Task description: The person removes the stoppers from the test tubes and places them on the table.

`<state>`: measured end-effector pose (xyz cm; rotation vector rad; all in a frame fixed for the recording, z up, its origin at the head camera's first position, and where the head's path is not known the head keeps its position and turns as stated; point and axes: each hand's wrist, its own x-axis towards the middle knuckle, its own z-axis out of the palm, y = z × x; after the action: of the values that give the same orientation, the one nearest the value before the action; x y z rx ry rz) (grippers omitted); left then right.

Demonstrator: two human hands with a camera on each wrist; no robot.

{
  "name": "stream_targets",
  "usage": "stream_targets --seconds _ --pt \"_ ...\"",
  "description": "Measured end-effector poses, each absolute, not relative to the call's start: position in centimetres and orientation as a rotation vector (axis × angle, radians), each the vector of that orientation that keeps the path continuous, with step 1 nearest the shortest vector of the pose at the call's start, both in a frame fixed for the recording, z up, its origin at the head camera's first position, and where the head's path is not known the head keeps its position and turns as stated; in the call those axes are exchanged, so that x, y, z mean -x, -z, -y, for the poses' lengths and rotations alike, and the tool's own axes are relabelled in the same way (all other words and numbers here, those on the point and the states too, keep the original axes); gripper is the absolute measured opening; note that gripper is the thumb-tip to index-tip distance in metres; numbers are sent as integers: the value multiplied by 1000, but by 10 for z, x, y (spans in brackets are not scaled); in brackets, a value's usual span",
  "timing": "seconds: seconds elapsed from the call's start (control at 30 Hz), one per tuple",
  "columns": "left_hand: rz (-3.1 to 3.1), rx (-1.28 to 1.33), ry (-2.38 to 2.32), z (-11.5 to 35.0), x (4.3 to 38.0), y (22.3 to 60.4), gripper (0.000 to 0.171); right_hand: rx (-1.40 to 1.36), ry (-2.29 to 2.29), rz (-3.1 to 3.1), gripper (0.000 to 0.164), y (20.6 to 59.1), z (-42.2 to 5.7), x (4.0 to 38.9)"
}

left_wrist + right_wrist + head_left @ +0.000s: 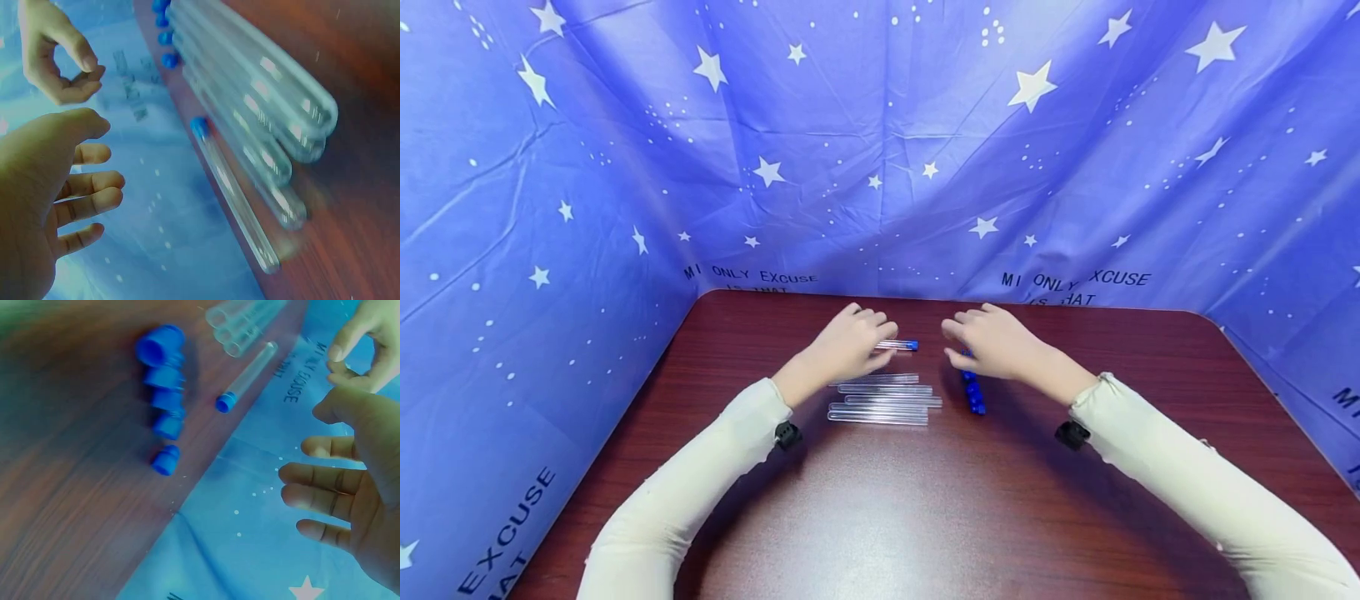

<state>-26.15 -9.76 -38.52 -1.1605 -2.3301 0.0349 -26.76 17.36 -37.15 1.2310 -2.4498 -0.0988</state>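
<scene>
My left hand (847,343) is over the far middle of the table, its fingers loosely bent and holding nothing. In the head view it partly covers a clear test tube with a blue cap (912,345); the left wrist view shows this capped tube (234,197) lying whole on the table. Nearer my body, several uncapped clear test tubes (883,402) lie side by side. My right hand (997,343), also holding nothing, is beside a row of several loose blue caps (973,396), hiding the far ones in the head view. Its relaxed fingers (322,475) show in the right wrist view.
A dark red-brown wooden table (880,517) carries everything. Blue cloth with white stars (880,150) hangs behind it and along both sides. Each sleeved wrist has a small black camera (787,435) strapped on.
</scene>
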Motion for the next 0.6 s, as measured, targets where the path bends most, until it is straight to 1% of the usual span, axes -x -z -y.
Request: stream_targets --seconds 0.17,0.27,0.4,0.6 --pt "2429 1099 -1 103 275 387 21 -1197 6 2602 20 368 -157 284" --pt "2504 1083 -25 102 280 390 23 -1196 -27 2682 21 369 -147 292" --pt "2582 1069 -64 100 286 399 26 -1188 -49 2774 24 377 -137 303" --pt "2643 1063 -63 97 292 409 28 -1171 -38 2874 23 388 -127 316"
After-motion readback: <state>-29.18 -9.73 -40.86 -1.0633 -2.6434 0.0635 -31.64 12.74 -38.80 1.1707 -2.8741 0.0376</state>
